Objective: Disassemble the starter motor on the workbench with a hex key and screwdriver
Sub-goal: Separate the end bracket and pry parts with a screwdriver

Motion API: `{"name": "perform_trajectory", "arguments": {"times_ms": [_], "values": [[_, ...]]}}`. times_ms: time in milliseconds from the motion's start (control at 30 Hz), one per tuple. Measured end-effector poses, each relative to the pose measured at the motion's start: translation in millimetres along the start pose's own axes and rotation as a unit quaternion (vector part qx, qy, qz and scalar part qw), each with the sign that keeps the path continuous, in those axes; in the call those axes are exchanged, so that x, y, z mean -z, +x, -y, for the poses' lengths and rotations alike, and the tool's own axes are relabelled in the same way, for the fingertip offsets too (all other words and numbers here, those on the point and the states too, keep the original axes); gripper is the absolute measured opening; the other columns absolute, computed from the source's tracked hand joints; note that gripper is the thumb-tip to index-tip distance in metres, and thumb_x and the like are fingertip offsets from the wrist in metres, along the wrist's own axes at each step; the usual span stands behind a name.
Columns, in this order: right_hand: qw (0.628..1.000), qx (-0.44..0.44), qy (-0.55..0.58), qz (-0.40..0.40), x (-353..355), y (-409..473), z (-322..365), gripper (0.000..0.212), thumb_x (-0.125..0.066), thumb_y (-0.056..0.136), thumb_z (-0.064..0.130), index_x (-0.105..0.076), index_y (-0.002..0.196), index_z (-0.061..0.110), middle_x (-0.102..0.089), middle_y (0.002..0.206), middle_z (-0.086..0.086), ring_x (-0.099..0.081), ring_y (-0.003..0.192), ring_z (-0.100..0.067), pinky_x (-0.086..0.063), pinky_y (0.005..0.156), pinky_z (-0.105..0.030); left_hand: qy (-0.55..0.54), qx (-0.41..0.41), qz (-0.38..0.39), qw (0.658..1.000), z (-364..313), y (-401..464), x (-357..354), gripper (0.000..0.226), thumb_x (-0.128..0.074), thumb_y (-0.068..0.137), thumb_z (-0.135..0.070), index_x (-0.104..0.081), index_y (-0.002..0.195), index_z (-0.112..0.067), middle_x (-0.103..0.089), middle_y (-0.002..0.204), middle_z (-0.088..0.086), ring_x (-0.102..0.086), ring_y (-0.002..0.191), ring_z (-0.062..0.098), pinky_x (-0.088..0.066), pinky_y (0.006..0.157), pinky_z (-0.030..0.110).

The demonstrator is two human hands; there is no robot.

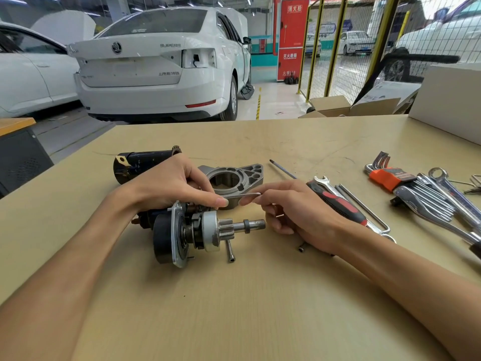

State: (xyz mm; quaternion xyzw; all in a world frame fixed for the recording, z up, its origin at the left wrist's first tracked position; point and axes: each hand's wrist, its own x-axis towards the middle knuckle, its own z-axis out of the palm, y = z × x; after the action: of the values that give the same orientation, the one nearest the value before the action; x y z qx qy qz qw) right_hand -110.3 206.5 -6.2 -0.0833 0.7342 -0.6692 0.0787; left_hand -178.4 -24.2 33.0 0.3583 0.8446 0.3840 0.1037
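Observation:
The starter's drive assembly [192,234], with black body, mounting plate, pinion gear and shaft, lies on its side on the workbench [234,308]. My left hand [177,183] rests on the assembly's upper part, its fingers curled over it. My right hand [289,207] pinches a thin hex key [242,195], whose long arm points left toward my left fingertips. The grey aluminium nose housing [234,179] sits just behind them. The black motor casing [141,162] lies at the back left. A red-and-black screwdriver [335,201] lies to the right, partly under my right hand.
Two loose bolts [230,252] [302,248] lie near the front of the assembly. An orange-holdered hex key set [387,175] and several chrome spanners [442,196] are at the right. A white box [450,100] stands at the back right; cardboard boxes and cars are beyond the bench.

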Motion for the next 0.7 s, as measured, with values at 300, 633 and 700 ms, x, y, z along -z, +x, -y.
{"name": "perform_trajectory", "arguments": {"times_ms": [300,633,700], "values": [[0.999,-0.015,0.010,-0.037,-3.7,1.1,1.0,0.025,-0.057,0.099,0.030,-0.063,0.112,0.010,-0.053,0.063,0.000,-0.050,0.044,-0.015,-0.036,0.037,-0.022,-0.007,-0.011,-0.010,1.000,1.0,-0.6,1.4,0.018,-0.083,0.071,-0.039,-0.081,0.069,-0.021,-0.049,0.047,-0.002,-0.038,0.047,0.005,-0.032,0.050,0.012],[0.997,-0.029,-0.068,-0.029,-4.7,-1.3,1.6,0.053,-0.051,0.100,0.045,-0.047,0.053,0.022,-0.042,0.050,0.004,-0.044,0.040,-0.014,-0.031,0.035,-0.020,0.004,-0.015,-0.016,1.000,0.3,-0.9,1.1,0.030,-0.086,0.067,-0.051,-0.080,0.068,-0.022,-0.045,0.049,0.010,-0.036,0.049,0.009,-0.028,0.051,0.021],[0.997,-0.021,-0.075,-0.022,-4.0,-1.7,1.8,0.052,-0.052,0.100,0.045,-0.048,0.055,0.021,-0.042,0.052,0.003,-0.044,0.041,-0.014,-0.031,0.037,-0.021,0.012,-0.012,-0.019,1.000,0.6,-0.6,0.8,0.035,-0.084,0.061,-0.056,-0.080,0.067,-0.022,-0.042,0.051,0.017,-0.034,0.051,0.013,-0.026,0.052,0.024]]}}
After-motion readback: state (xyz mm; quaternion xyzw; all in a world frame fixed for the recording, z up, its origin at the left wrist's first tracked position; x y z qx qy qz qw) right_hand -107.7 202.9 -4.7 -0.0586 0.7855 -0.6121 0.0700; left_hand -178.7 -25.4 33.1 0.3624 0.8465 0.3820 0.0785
